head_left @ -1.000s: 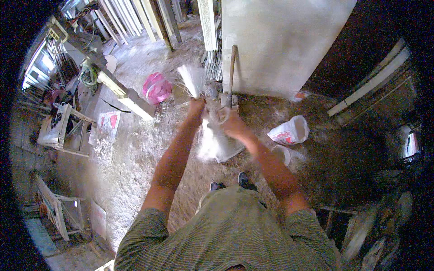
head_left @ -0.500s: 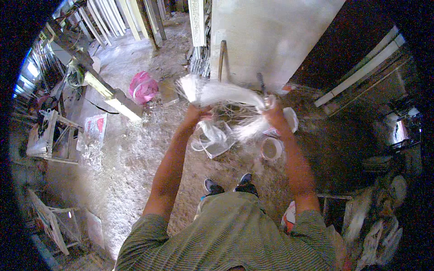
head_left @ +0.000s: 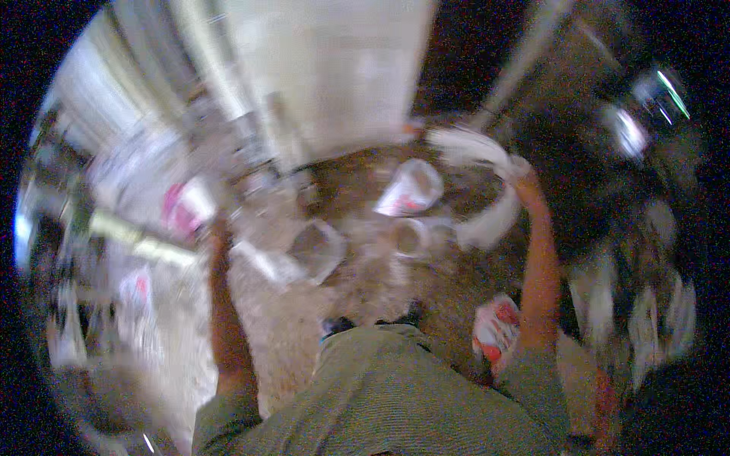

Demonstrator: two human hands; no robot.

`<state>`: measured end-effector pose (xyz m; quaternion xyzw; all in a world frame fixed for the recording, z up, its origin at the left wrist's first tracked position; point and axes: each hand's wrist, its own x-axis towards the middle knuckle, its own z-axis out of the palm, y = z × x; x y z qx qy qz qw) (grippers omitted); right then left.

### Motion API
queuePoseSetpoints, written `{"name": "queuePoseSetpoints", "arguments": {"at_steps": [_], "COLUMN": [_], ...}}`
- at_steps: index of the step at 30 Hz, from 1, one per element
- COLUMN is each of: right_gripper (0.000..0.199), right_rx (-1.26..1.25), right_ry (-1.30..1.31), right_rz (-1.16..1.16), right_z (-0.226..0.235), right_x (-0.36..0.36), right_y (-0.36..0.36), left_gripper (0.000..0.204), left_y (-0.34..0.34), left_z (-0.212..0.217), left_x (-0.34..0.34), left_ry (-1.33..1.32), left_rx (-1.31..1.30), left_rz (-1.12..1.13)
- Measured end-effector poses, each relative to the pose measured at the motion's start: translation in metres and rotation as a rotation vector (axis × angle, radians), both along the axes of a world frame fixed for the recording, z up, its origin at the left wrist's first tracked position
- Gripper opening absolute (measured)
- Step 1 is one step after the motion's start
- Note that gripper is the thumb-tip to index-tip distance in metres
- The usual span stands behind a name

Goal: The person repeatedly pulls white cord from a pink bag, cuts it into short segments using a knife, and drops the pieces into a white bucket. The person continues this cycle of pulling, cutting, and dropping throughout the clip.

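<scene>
And here the arms are flung wide, a bundle at each side! Out on the far right, the right hand point(head_left: 520, 169) is closed around the bend of a white fibre bundle point(head_left: 493, 220). One end sweeps off to the left, the other curves down toward the near side; gripped at the middle like that, probably, so both loose ends hang free and the strands stay together.

Over to the left, plenty of blur, but the left hand point(head_left: 218, 229) appears wrapped about a second pale bundle point(head_left: 262, 261): a white tuft pokes out on the far side of the fist, a paler length trails to the right on the near side. Individual fingers? Cannot tell on either hand. That broad spread looks like a way of keeping the two lots from tangling.

Between them, on the floor point(head_left: 285, 334), a pale open bag point(head_left: 334, 243) sits left of centre, near the trailing end. A small round tub point(head_left: 409, 237) stands to its right, with a white sack point(head_left: 417, 185) marked in red just beyond. All within easy reach, which may be why they cluster there. Past the left fist, a pink bundle point(head_left: 177, 213); close by the right forearm, another red-and-white sack point(head_left: 496, 327). Far off, a big pale panel point(head_left: 327, 76) backs the scene.
</scene>
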<state>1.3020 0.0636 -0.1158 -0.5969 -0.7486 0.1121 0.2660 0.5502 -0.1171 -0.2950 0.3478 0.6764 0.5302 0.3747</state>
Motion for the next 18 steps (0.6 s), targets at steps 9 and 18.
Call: {"name": "queuePoseSetpoints", "arguments": {"at_steps": [9, 18], "right_gripper": [0.047, 0.045], "right_rx": [-0.394, -0.212], "right_ry": [0.025, -0.252], "right_rz": [-0.920, -1.265], "right_z": [0.121, 0.082], "right_x": [0.384, 0.665], "right_y": [-0.079, -0.227], "left_gripper": [0.031, 0.027], "left_y": [0.046, 0.070], "left_z": [0.046, 0.086], "left_x": [0.038, 0.176], "left_ry": [0.387, 0.832], "left_rx": [0.072, 0.042], "left_rz": [0.253, 0.352]}}
